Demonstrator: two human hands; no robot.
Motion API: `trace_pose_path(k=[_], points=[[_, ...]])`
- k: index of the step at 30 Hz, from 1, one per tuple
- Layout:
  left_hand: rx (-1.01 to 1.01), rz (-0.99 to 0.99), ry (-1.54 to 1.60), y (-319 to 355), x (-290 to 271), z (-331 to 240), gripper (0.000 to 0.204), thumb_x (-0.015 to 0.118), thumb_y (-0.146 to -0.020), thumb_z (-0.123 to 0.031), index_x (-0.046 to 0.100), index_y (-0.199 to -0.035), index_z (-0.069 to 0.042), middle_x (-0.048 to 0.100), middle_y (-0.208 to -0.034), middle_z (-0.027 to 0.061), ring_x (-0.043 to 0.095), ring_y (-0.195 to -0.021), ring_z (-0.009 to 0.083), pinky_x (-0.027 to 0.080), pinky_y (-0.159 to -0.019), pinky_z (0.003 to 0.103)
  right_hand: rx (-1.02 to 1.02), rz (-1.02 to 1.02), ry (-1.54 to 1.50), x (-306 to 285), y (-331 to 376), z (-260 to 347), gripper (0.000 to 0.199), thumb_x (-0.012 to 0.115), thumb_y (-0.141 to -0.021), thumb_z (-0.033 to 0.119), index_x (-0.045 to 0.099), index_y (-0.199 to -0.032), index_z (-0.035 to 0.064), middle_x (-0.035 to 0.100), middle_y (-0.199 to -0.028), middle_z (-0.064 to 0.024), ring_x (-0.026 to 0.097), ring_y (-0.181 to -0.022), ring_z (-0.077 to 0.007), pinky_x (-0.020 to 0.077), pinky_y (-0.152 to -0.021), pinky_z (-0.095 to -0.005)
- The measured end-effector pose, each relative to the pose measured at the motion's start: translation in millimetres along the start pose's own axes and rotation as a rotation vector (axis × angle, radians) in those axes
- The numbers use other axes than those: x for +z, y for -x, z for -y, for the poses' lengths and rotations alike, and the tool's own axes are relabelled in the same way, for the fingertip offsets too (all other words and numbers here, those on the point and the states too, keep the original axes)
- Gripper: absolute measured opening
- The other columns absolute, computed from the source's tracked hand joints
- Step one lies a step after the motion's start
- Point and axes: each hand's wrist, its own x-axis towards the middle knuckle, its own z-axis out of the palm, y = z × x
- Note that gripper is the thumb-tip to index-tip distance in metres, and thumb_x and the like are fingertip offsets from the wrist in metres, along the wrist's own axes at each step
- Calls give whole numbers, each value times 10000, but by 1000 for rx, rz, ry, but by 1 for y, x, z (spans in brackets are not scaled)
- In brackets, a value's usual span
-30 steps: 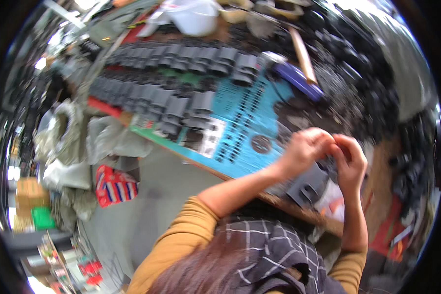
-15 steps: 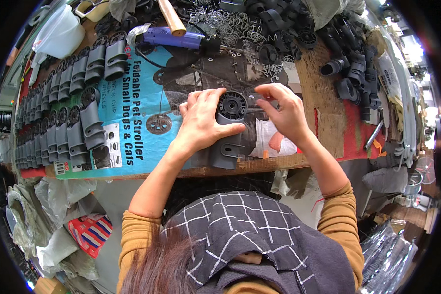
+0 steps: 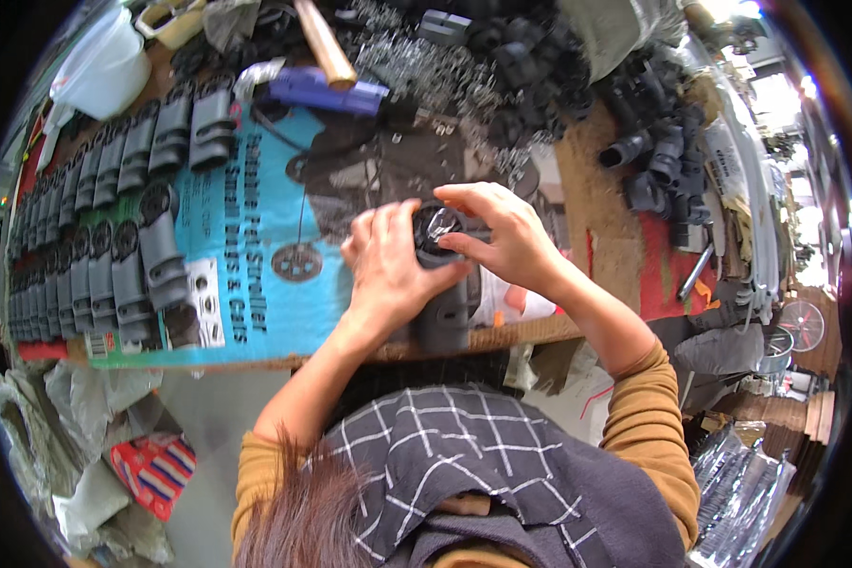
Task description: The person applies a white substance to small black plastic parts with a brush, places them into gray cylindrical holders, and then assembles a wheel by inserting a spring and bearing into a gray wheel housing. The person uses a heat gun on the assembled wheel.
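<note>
A dark grey plastic part (image 3: 442, 320) with a round hub lies near the bench's front edge. My left hand (image 3: 388, 270) is closed about its hub from the left, thumb across the body below. Over the hub, my right hand (image 3: 506, 237) pinches down with thumb and forefinger. Between those fingers shows a small shiny metal piece (image 3: 441, 223), set in or on the round hub. Its exact shape is blurred, perhaps bent wire. A printed blue carton sheet (image 3: 284, 180) lies under the work.
Rows of similar grey plastic parts (image 3: 166, 251) stand at left. Behind are a purple power tool (image 3: 327, 90), a wooden handle (image 3: 327, 47) and a pile of wire springs (image 3: 417, 66). Black plastic pieces (image 3: 658, 142) are heaped at right. A white tub (image 3: 104, 66) sits far left.
My right hand has moved left and down onto the hub, bringing the shiny metal piece there. My left hand keeps its hold on the grey part. The whole view has shifted slightly.
</note>
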Motion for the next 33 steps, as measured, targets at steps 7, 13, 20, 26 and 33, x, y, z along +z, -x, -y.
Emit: trace_pose_path(k=[7,13,20,26,33], points=[[-2,57,15,2,-4,-2,927,779,-654,-574,451,-1332,-32,445,-1337,145,309,-1281,331,250,-1062,500,209,-666,636,-62,-104,-120,398,724,-787,317,674,-1029,5,659,-982,-167,612,-977,-321,476,-859,-401],[98,-81,169,-12,-25,-1,840,727,-761,-522,438,-1349,3,507,-1273,166,391,-1215,325,287,-1050,462,232,-701,254,-70,-103,-112,326,686,-795,298,681,-955,14,688,-888,-145,669,-775,-280,509,-725,-375],[-61,-55,1172,-46,-32,-21,357,569,-980,-280,556,-1217,-13,636,-1053,37,598,-913,76,496,-762,232,480,-112,-945,-18,-13,18,356,658,-841,81,530,-1157,-21,619,-1059,-103,624,-907,-152,522,-843,-309],[93,26,893,-33,-39,-12,309,616,-951,-238,623,-1131,13,664,-857,24,584,-758,63,480,-682,212,-98,-35,-118,-31,2,26,497,748,-710,17,608,-1182,83,584,-1197,-115,594,-1066,-286,499,-895,-352],[149,176,137,-13,-46,18,853,754,-734,-524,470,-1369,-30,478,-1292,175,423,-1235,315,341,-1049,413,339,-108,3,-22,54,-10,339,765,-717,59,556,-983,38,612,-1188,-123,562,-1081,-293,476,-900,-374]])
